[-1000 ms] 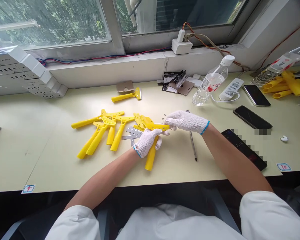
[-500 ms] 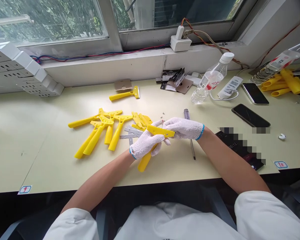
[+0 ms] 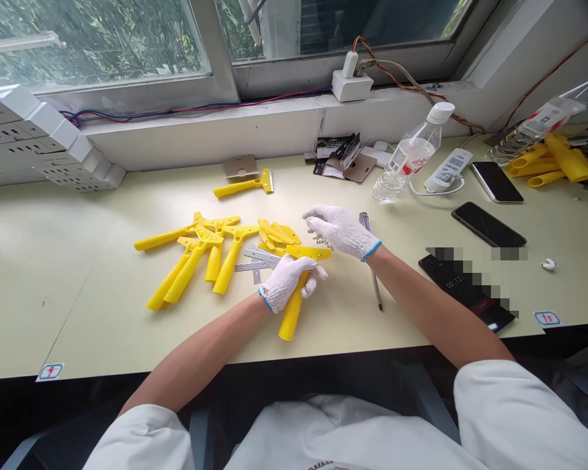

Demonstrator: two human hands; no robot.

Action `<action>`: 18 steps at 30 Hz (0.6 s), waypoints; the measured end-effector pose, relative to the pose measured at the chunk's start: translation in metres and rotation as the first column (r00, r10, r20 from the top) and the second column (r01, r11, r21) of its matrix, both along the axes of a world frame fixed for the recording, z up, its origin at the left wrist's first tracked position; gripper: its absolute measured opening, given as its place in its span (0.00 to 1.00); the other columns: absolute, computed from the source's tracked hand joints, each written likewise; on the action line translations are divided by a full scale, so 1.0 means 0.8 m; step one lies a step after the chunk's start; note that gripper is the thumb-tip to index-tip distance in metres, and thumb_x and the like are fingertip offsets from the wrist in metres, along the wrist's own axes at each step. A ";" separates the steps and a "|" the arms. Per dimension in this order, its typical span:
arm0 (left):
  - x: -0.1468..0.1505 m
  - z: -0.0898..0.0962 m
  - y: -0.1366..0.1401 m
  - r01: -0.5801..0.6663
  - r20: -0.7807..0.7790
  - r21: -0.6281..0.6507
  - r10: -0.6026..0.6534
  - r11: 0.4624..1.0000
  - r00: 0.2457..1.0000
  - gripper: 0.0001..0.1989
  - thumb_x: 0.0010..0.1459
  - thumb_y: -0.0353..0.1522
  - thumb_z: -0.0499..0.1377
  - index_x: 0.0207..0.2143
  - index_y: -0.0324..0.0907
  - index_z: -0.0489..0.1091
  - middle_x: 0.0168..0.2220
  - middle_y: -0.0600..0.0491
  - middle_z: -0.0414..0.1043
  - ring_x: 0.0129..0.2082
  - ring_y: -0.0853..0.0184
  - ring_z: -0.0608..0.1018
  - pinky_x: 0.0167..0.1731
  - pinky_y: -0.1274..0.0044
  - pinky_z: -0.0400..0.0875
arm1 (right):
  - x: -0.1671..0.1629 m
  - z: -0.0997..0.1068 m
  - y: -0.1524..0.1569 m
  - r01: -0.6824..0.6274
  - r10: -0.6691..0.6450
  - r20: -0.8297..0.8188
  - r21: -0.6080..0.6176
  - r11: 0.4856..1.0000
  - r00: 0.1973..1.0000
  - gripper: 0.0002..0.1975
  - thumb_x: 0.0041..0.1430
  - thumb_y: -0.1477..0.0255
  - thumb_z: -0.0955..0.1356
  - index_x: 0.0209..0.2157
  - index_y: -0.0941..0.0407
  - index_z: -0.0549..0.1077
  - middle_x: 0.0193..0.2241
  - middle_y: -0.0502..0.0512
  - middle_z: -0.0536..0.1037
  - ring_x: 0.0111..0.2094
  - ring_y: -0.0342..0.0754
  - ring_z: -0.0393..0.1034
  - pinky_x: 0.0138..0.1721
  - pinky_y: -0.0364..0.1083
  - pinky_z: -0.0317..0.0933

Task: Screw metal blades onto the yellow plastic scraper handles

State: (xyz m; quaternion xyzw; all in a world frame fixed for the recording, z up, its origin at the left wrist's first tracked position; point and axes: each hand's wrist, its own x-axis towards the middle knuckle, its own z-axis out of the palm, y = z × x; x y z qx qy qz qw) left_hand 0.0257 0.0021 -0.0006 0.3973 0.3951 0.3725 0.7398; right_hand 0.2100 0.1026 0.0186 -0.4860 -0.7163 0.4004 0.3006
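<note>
My gloved left hand (image 3: pixel 288 282) is closed around a yellow scraper (image 3: pixel 291 318), its handle slanting down toward the table's front edge and its wide head pointing up. A screw shows in that head. My gloved right hand (image 3: pixel 342 230) hovers just beyond it, fingers stretched to the left and apart, above a small pile of screws (image 3: pixel 322 241). The hand partly covers this pile. Left of the scraper lie flat metal blades (image 3: pixel 255 266) and a heap of small yellow plates (image 3: pixel 278 234). A screwdriver (image 3: pixel 374 281) lies beside my right wrist, partly behind it.
Several yellow scraper handles (image 3: pixel 189 271) lie at left. A scraper with a blade (image 3: pixel 245 188) rests farther back near a brown card (image 3: pixel 240 166). Rightward are a water bottle (image 3: pixel 408 156), a power strip (image 3: pixel 449 171), phones (image 3: pixel 489 225) and an earbud (image 3: pixel 549 264).
My right hand has left the scraper head and moved up and back over the screws. The left hand still holds the scraper, now slightly lower and more upright.
</note>
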 end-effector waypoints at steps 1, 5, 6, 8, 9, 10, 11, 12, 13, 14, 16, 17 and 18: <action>-0.001 0.000 0.000 0.003 -0.012 -0.001 -0.003 1.000 1.000 0.10 0.63 0.37 0.63 0.36 0.38 0.76 0.30 0.45 0.81 0.16 0.72 0.66 0.21 0.74 0.62 | 0.007 0.002 -0.006 0.025 -0.025 0.004 0.029 0.999 1.000 0.16 0.69 0.62 0.69 0.48 0.56 0.82 0.43 0.57 0.86 0.37 0.45 0.78 0.39 0.47 0.72; -0.001 -0.003 0.001 0.045 -0.050 -0.026 -0.046 0.999 0.998 0.13 0.63 0.37 0.62 0.30 0.37 0.77 0.20 0.51 0.71 0.16 0.72 0.66 0.21 0.76 0.62 | 0.039 0.003 -0.030 0.021 -0.029 0.040 0.199 0.980 0.999 0.13 0.71 0.64 0.68 0.45 0.57 0.83 0.36 0.55 0.84 0.33 0.46 0.75 0.38 0.47 0.69; -0.001 -0.004 0.001 0.034 -0.054 -0.030 -0.036 0.999 0.998 0.12 0.62 0.37 0.63 0.31 0.38 0.77 0.20 0.52 0.71 0.16 0.72 0.67 0.20 0.76 0.62 | 0.045 0.002 -0.035 -0.016 0.004 0.048 0.250 0.968 0.999 0.12 0.71 0.65 0.69 0.43 0.56 0.83 0.35 0.55 0.84 0.32 0.46 0.74 0.37 0.47 0.69; 0.002 -0.003 0.000 -0.004 -0.048 -0.030 0.003 1.000 0.999 0.09 0.61 0.37 0.65 0.34 0.39 0.76 0.25 0.52 0.76 0.15 0.73 0.68 0.19 0.77 0.62 | 0.053 -0.002 -0.043 -0.119 0.100 0.071 0.354 0.928 0.992 0.08 0.70 0.68 0.70 0.41 0.55 0.82 0.36 0.54 0.84 0.32 0.46 0.74 0.38 0.47 0.69; 0.003 -0.002 0.000 -0.024 -0.039 -0.027 0.023 0.999 0.999 0.08 0.60 0.36 0.66 0.35 0.40 0.75 0.30 0.51 0.79 0.15 0.74 0.69 0.18 0.77 0.62 | 0.055 -0.004 -0.046 -0.184 0.158 0.096 0.399 0.898 0.983 0.07 0.70 0.69 0.70 0.41 0.55 0.81 0.36 0.54 0.83 0.33 0.46 0.75 0.39 0.47 0.70; 0.004 -0.001 0.000 -0.037 -0.031 -0.023 0.036 0.999 0.999 0.09 0.59 0.36 0.66 0.37 0.40 0.75 0.34 0.51 0.81 0.16 0.74 0.70 0.17 0.78 0.62 | 0.055 -0.006 -0.048 -0.250 0.213 0.132 0.435 0.865 0.968 0.06 0.70 0.71 0.70 0.41 0.55 0.81 0.37 0.54 0.83 0.34 0.46 0.75 0.40 0.47 0.70; 0.005 0.001 0.000 -0.044 -0.028 -0.018 0.043 0.999 0.999 0.09 0.59 0.36 0.67 0.38 0.40 0.74 0.36 0.50 0.82 0.16 0.75 0.70 0.17 0.78 0.62 | 0.055 -0.008 -0.050 -0.314 0.262 0.175 0.458 0.832 0.949 0.05 0.70 0.72 0.70 0.41 0.54 0.81 0.37 0.54 0.82 0.35 0.46 0.75 0.41 0.47 0.70; 0.006 0.002 -0.001 -0.045 -0.033 -0.015 0.044 0.999 0.998 0.10 0.58 0.36 0.67 0.39 0.40 0.74 0.37 0.50 0.82 0.16 0.75 0.70 0.17 0.78 0.62 | 0.054 -0.010 -0.051 -0.367 0.295 0.222 0.469 0.803 0.930 0.04 0.70 0.72 0.71 0.41 0.54 0.81 0.37 0.54 0.82 0.36 0.46 0.76 0.41 0.47 0.69; 0.007 0.003 -0.001 -0.045 -0.044 -0.010 0.045 0.999 0.998 0.10 0.58 0.36 0.68 0.39 0.40 0.74 0.36 0.51 0.81 0.16 0.75 0.70 0.16 0.78 0.62 | 0.053 -0.012 -0.051 -0.397 0.304 0.263 0.475 0.786 0.916 0.04 0.70 0.72 0.71 0.40 0.54 0.80 0.37 0.54 0.81 0.36 0.46 0.75 0.41 0.46 0.68; 0.007 0.004 -0.001 -0.046 -0.058 -0.005 0.045 0.999 0.997 0.11 0.58 0.37 0.68 0.39 0.40 0.75 0.34 0.52 0.81 0.16 0.75 0.70 0.16 0.78 0.62 | 0.053 -0.013 -0.051 -0.407 0.295 0.295 0.473 0.781 0.909 0.03 0.70 0.72 0.72 0.39 0.54 0.80 0.36 0.54 0.80 0.36 0.46 0.75 0.40 0.46 0.66; 0.005 0.004 -0.001 -0.031 -0.093 0.011 0.032 0.999 0.995 0.10 0.59 0.37 0.67 0.38 0.40 0.76 0.28 0.54 0.78 0.15 0.74 0.69 0.17 0.79 0.62 | 0.052 -0.015 -0.051 -0.404 0.270 0.339 0.432 0.806 0.901 0.04 0.71 0.72 0.72 0.38 0.55 0.79 0.35 0.53 0.79 0.34 0.46 0.73 0.38 0.46 0.64; 0.004 0.004 0.000 -0.013 -0.113 0.020 0.015 1.000 0.993 0.09 0.59 0.37 0.67 0.37 0.40 0.76 0.24 0.55 0.75 0.15 0.74 0.68 0.17 0.79 0.62 | 0.052 -0.016 -0.050 -0.401 0.265 0.355 0.395 0.826 0.896 0.05 0.71 0.73 0.71 0.38 0.56 0.78 0.35 0.53 0.79 0.34 0.45 0.72 0.38 0.46 0.63; 0.003 0.003 0.000 0.013 -0.134 0.029 -0.009 0.999 0.991 0.09 0.60 0.37 0.67 0.36 0.39 0.77 0.21 0.56 0.72 0.15 0.73 0.68 0.18 0.79 0.62 | 0.053 -0.016 -0.050 -0.406 0.272 0.372 0.352 0.843 0.888 0.05 0.72 0.73 0.71 0.38 0.56 0.77 0.35 0.53 0.79 0.34 0.45 0.72 0.38 0.46 0.63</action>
